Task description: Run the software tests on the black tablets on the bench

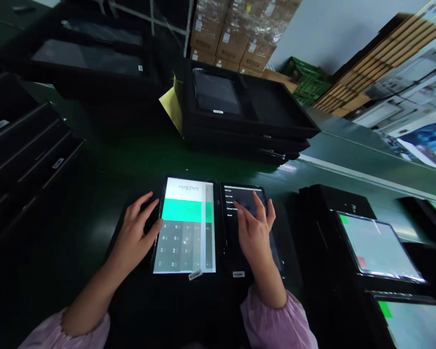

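Two tablets lie side by side in front of me. The left tablet (pixel 187 211) is lit and shows a calculator keypad under a green band. My left hand (pixel 136 232) is at its left edge, fingers spread, the thumb at the rim. Dark with a short white text menu, the right tablet (pixel 229 242) lies under my right hand (pixel 254 228). That hand is empty, its index finger at the menu lines and the other fingers apart. Whether the fingertip presses the glass I cannot tell. Small white barcode labels (pixel 239 274) sit at the tablets' lower edges.
Stacked black trays (pixel 247 126) stand ahead, the top one holding a dark tablet (pixel 218 92). A yellow paper (pixel 172 109) sticks out beside them. More black trays (pixel 25 140) are at left. Lit tablets (pixel 380 247) lie at right. Wrapped cartons (pixel 236 39) and green crates (pixel 305 77) stand behind.
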### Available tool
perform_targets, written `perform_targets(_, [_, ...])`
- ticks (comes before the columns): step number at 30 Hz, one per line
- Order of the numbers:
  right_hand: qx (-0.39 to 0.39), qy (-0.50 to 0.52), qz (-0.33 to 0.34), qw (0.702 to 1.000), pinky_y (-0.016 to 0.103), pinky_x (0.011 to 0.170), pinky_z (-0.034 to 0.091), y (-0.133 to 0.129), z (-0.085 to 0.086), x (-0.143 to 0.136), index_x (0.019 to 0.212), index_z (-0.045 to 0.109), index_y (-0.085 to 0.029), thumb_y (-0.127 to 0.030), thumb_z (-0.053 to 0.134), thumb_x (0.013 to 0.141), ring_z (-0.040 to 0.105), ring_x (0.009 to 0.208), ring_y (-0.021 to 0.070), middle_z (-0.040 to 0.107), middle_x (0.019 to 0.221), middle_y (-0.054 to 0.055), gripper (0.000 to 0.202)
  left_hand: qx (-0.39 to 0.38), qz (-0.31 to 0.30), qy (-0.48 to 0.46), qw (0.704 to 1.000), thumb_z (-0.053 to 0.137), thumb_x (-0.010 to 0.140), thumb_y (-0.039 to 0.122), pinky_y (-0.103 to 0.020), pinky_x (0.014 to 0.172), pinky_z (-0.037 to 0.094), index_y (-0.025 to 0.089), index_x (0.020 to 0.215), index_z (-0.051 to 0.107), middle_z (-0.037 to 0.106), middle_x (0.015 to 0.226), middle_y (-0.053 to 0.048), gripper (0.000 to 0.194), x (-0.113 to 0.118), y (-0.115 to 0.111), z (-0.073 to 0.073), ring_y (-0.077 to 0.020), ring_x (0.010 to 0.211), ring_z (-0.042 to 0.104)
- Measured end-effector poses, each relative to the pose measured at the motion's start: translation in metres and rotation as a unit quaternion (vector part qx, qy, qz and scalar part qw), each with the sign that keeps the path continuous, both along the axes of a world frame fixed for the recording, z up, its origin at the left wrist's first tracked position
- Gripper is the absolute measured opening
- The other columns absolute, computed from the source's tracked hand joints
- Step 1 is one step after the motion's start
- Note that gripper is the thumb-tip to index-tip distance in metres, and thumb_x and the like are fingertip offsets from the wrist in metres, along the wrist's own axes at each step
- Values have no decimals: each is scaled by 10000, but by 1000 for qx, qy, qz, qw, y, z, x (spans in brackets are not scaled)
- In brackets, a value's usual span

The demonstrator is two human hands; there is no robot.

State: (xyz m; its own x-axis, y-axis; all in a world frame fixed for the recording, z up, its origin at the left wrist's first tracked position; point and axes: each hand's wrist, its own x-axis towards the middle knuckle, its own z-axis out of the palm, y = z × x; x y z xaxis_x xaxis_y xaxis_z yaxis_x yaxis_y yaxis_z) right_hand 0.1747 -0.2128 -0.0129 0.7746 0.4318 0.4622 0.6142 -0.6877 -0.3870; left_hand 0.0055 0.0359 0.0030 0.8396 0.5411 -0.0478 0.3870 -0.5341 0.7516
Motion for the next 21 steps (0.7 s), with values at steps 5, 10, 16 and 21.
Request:
perform_targets(5, [41,12,-7,999,711,1198,239,-5,6,-1,1143,775,-186,-347,394,1082,214,1540,363,482,1541,147,418,2,17,-16,1000,547,938,510,-538,1158,434,263,1328,636,465,1573,-61,471,8,7,0,-313,1452,409])
perform_targets(10, [68,37,-2,997,733,1155,298,-15,9,-4,1167,770,-230,-401,416,1074,218,1530,389,493,1541,107,404,-39,38,-9,998,595,876,488,-475,985,570,235,1229,695,519,1498,-102,446,34,20,9,-308,1253,591])
perform_targets(16, [85,41,-8,995,704,1099,393,-25,16,-3,1184,762,-237,-410,421,1070,326,1484,387,533,1510,109,399,-1,61,-35,998,612,831,399,-450,860,599,196,1130,697,584,1362,-125,371,66,26,8,-300,1150,634])
perform_targets(21, [85,26,-14,996,655,1087,434,-28,23,-1,1160,771,-227,-401,412,1071,386,1449,369,562,1480,113,409,30,73,-53,995,623,829,374,-435,847,583,207,1104,686,602,1330,-110,328,67,25,3,-274,1081,639])
